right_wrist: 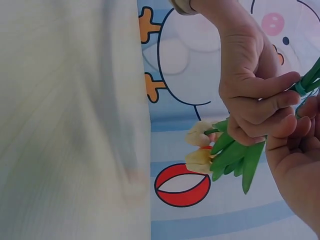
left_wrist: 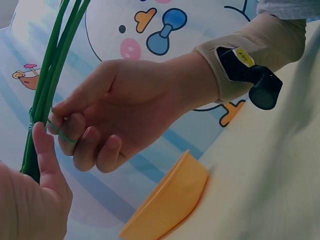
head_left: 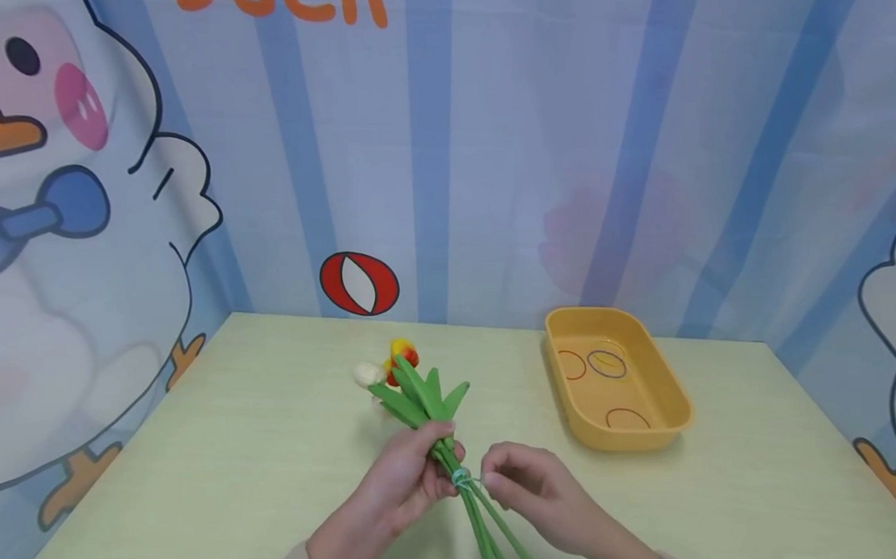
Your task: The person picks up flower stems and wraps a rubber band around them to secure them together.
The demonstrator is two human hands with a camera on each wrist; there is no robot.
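Observation:
A bunch of artificial tulips (head_left: 423, 395), with white and red-yellow heads and green leaves, is gripped by my left hand (head_left: 404, 481), thumb across the stems just below the leaves. The flower heads point away, and the stems (head_left: 483, 528) run down toward the near side. Wound around the stems beside the left fingers is a teal rubber band (head_left: 461, 477). My right hand (head_left: 536, 497), its fingers curled, pinches a stretched loop of that band. In the left wrist view the loop runs from the stems across the right hand (left_wrist: 115, 110)'s fingers.
On the right of the pale table (head_left: 273, 404) stands a yellow-orange tray (head_left: 660, 366). Several coloured rubber bands lie inside it. A striped cloth (head_left: 487, 144) with printed ducks and a red ball hangs behind the table.

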